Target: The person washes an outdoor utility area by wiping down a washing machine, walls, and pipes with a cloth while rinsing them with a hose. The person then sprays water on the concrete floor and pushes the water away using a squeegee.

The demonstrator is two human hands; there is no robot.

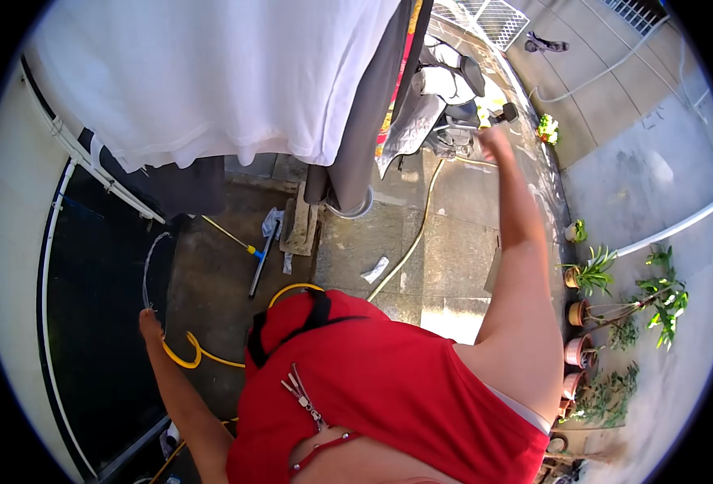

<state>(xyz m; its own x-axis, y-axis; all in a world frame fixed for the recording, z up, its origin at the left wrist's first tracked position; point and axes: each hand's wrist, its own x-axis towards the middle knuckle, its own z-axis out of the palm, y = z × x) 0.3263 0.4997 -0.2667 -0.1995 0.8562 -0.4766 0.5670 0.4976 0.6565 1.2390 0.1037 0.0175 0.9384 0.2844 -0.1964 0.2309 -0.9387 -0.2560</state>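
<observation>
My left hand [151, 326] is closed around the end of a yellow hose [180, 355] at the left. A thin arc of water [147, 266] rises from the hose in front of a dark doorway or panel. The hose loops across the wet floor and behind my red top. My right arm stretches forward, and my right hand [493, 147] is near a parked motorcycle [453, 137]. The fingers of that hand are small and blurred, so their grip is unclear. A dark handlebar part or mirror [505, 114] shows just past it.
A white cloth [211, 81] and dark garments [364, 121] hang ahead. A squeegee [261, 262] lies near a wooden piece [301, 222] and a bucket [355, 206]. A pale hose [421, 230] crosses the floor. Potted plants [576, 351] line the right wall.
</observation>
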